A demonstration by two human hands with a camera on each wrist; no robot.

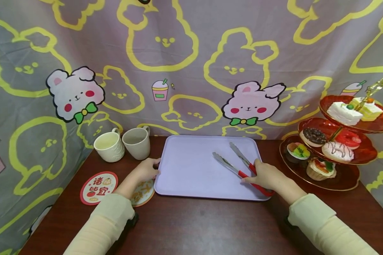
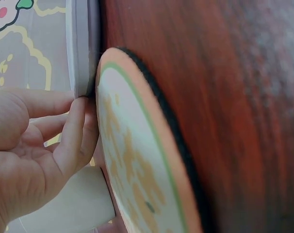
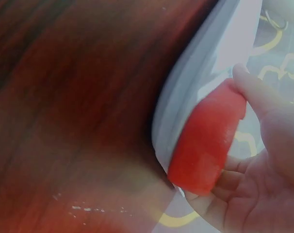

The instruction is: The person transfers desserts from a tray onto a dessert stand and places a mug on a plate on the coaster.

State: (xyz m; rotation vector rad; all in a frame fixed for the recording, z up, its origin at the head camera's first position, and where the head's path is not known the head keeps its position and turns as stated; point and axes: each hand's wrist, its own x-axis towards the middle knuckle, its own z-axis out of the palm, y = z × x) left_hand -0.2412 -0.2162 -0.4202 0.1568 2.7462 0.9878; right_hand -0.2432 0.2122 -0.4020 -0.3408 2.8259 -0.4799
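Note:
A lilac rectangular tray (image 1: 188,170) lies on the table in the head view. My left hand (image 1: 145,169) pinches its left edge; in the left wrist view the thumb and fingers (image 2: 75,128) meet at the tray's rim (image 2: 83,53). Over the tray's right part, my right hand (image 1: 268,173) grips metal tongs (image 1: 228,163) by their red handles. The two scalloped tips are spread apart and point to the back left. In the right wrist view, a red handle (image 3: 205,138) lies along the rim, with the thumb at its upper end and the other fingers partly hidden behind it.
Two mugs, one cream (image 1: 109,150) and one grey (image 1: 137,147), stand at the back left. A red-rimmed round coaster (image 1: 99,187) and an orange-rimmed coaster (image 1: 142,193) lie near my left forearm. On the right rises a tiered red stand (image 1: 348,182) with cakes and doughnuts. A patterned curtain (image 1: 191,81) hangs behind.

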